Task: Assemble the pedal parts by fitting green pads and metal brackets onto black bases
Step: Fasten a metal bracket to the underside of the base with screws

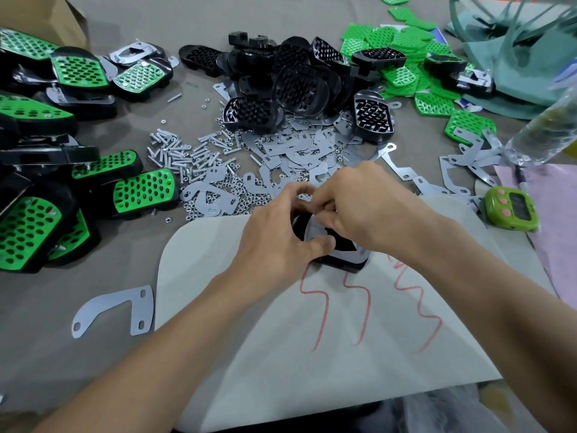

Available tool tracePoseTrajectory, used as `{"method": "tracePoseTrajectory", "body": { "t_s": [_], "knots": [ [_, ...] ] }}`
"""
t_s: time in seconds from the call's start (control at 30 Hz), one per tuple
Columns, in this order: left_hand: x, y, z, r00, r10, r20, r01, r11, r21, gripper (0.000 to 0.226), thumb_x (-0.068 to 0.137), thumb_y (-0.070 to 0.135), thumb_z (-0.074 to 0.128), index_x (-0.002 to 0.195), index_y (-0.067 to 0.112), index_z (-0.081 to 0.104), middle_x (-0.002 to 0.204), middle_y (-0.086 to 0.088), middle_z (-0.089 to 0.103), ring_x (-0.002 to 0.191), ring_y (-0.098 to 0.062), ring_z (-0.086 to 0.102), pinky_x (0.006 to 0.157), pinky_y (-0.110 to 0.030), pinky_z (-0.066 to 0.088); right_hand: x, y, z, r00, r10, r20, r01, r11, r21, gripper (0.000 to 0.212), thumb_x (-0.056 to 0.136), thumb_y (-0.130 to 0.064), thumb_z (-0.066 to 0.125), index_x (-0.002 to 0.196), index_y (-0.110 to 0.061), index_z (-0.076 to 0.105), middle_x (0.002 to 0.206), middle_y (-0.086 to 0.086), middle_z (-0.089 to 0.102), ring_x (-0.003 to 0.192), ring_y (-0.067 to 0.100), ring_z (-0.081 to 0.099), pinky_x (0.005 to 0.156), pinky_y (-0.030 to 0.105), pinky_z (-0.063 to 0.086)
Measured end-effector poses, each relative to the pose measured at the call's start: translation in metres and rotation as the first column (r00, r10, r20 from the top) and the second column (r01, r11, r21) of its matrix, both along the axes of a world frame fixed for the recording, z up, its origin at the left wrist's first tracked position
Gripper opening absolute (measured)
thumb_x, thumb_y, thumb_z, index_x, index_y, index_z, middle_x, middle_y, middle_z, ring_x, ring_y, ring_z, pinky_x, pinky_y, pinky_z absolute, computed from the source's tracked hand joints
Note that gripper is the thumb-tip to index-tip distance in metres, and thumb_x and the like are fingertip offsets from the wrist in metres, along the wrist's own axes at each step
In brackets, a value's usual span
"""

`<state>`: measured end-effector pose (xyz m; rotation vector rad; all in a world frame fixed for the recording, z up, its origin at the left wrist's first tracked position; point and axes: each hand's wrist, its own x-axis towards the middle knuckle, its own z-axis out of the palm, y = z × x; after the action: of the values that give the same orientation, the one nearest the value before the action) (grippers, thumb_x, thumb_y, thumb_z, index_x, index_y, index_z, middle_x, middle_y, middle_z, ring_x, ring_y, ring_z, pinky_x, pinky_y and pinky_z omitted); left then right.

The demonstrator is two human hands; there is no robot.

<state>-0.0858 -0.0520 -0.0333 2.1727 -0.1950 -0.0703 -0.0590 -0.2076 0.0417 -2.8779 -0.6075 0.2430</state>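
Set on the pale felt mat (218, 276) with red scribbles, at the near middle of the grey worktop (62, 354): one black plastic base (343, 263), with a silver metal bracket (313, 231) lying flat on top. Probably put there for a soft surface against sliding, and for working close to the body.

Gripped from the left side by the left hand (274, 242): fingers (292, 193) curled over the far rim, thumb pressed down on the near edge of the bracket, most likely to keep the two parts lined up. Covered from the right by the right hand (359, 207), fingers bent tight with the tips brought together above the far end of the bracket. Cannot tell whether a small screw or nut is pinched there, the tips being hidden behind the knuckles.

So, base and bracket enclosed between both hands, touched by fingers on the far side and by the thumb on the near side, with only the near right corner left uncovered.

Kept within reach just behind:
- a heap of loose silver screws (178, 151)
- flat grey metal plates (299, 151)
- a pile of black bases (296, 85)
- green perforated pads (402, 42) at the far right

Finished green-topped pedals (143, 190) stacked at the left, well apart from the raw parts, apparently to separate done from not done. One curved grey bracket (115, 310) lying alone, just beside the left edge of the mat.
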Motion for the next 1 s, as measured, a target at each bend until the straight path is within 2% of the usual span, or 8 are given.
{"method": "tracePoseTrajectory", "body": {
  "t_s": [0.13, 0.27, 0.37, 0.47, 0.57, 0.67, 0.83, 1.0],
  "knots": [
    [0.001, 0.000, 0.000, 1.000, 0.003, 0.003, -0.003, 1.000, 0.012, 0.063, 0.061, 0.049, 0.078, 0.117, 0.051, 0.047, 0.098, 0.036, 0.065, 0.091, 0.009, 0.058, 0.071, -0.010, 0.039, 0.001, 0.005, 0.003, 0.997, 0.066, 0.025, -0.063, 0.991, -0.118, 0.014, 0.092, -0.026, 0.060, 0.093, -0.026, 0.074, 0.075, 0.005, 0.065, 0.074, 0.030, 0.058, 0.060, 0.032, 0.037],
    [0.001, 0.000, -0.001, 1.000, 0.004, 0.018, -0.004, 1.000, 0.024, 0.062, 0.062, 0.048, 0.080, 0.114, 0.051, 0.047, 0.100, 0.037, 0.063, 0.089, 0.002, 0.060, 0.075, -0.020, 0.045, 0.001, 0.010, 0.002, 0.987, 0.152, 0.045, -0.139, 0.966, -0.218, 0.008, 0.090, -0.017, 0.058, 0.087, -0.021, 0.064, 0.072, 0.001, 0.057, 0.075, 0.031, 0.060, 0.057, 0.035, 0.040],
    [0.000, 0.000, -0.001, 0.999, 0.005, 0.034, -0.006, 1.000, 0.027, 0.062, 0.060, 0.048, 0.079, 0.114, 0.050, 0.048, 0.097, 0.035, 0.064, 0.087, -0.006, 0.061, 0.076, -0.030, 0.048, -0.001, 0.010, 0.002, 0.985, 0.158, 0.072, -0.137, 0.962, -0.235, 0.021, 0.086, -0.008, 0.061, 0.075, -0.025, 0.053, 0.062, -0.004, 0.046, 0.065, 0.026, 0.053, 0.049, 0.032, 0.029],
    [0.000, 0.001, -0.002, 0.999, 0.011, 0.036, -0.012, 1.000, 0.020, 0.061, 0.060, 0.047, 0.080, 0.111, 0.049, 0.049, 0.092, 0.028, 0.067, 0.085, -0.005, 0.061, 0.076, -0.033, 0.050, -0.002, 0.011, 0.004, 0.978, 0.192, 0.084, -0.165, 0.951, -0.260, 0.032, 0.082, -0.004, 0.061, 0.064, -0.024, 0.043, 0.056, -0.007, 0.038, 0.052, 0.015, 0.039, 0.045, 0.029, 0.019],
    [0.001, 0.001, -0.001, 1.000, 0.007, 0.029, -0.008, 1.000, 0.027, 0.057, 0.064, 0.044, 0.084, 0.106, 0.050, 0.046, 0.092, 0.025, 0.068, 0.088, -0.011, 0.062, 0.078, -0.036, 0.050, 0.002, 0.011, 0.007, 0.985, 0.161, 0.069, -0.143, 0.966, -0.214, 0.022, 0.081, -0.005, 0.060, 0.072, -0.024, 0.057, 0.057, -0.004, 0.047, 0.062, 0.025, 0.053, 0.051, 0.031, 0.038],
    [0.001, 0.001, -0.001, 1.000, 0.009, 0.016, -0.010, 0.999, 0.034, 0.059, 0.067, 0.041, 0.086, 0.113, 0.047, 0.049, 0.094, 0.029, 0.067, 0.090, -0.009, 0.062, 0.079, -0.031, 0.048, 0.003, 0.010, 0.010, 0.998, 0.066, 0.011, -0.064, 0.991, -0.114, 0.016, 0.081, -0.008, 0.060, 0.077, -0.022, 0.066, 0.061, 0.003, 0.055, 0.068, 0.030, 0.055, 0.062, 0.038, 0.054],
    [-0.001, 0.000, 0.001, 1.000, 0.002, -0.003, -0.002, 1.000, 0.004, 0.061, 0.062, 0.049, 0.076, 0.117, 0.048, 0.048, 0.097, 0.033, 0.066, 0.091, 0.005, 0.059, 0.074, -0.014, 0.041, 0.004, 0.008, 0.007, 1.000, 0.007, -0.027, -0.009, 0.997, -0.081, 0.010, 0.088, -0.025, 0.066, 0.088, -0.023, 0.075, 0.068, 0.005, 0.063, 0.072, 0.030, 0.060, 0.064, 0.038, 0.055],
    [-0.001, 0.001, 0.001, 1.000, 0.007, -0.010, -0.007, 1.000, -0.006, 0.063, 0.066, 0.043, 0.083, 0.120, 0.046, 0.050, 0.103, 0.030, 0.069, 0.096, 0.003, 0.061, 0.079, -0.017, 0.045, 0.006, 0.004, 0.002, 1.000, -0.015, 0.004, 0.015, 1.000, -0.027, 0.006, 0.082, -0.026, 0.072, 0.080, -0.021, 0.073, 0.064, 0.005, 0.062, 0.068, 0.030, 0.060, 0.063, 0.039, 0.056]
  ]
}}
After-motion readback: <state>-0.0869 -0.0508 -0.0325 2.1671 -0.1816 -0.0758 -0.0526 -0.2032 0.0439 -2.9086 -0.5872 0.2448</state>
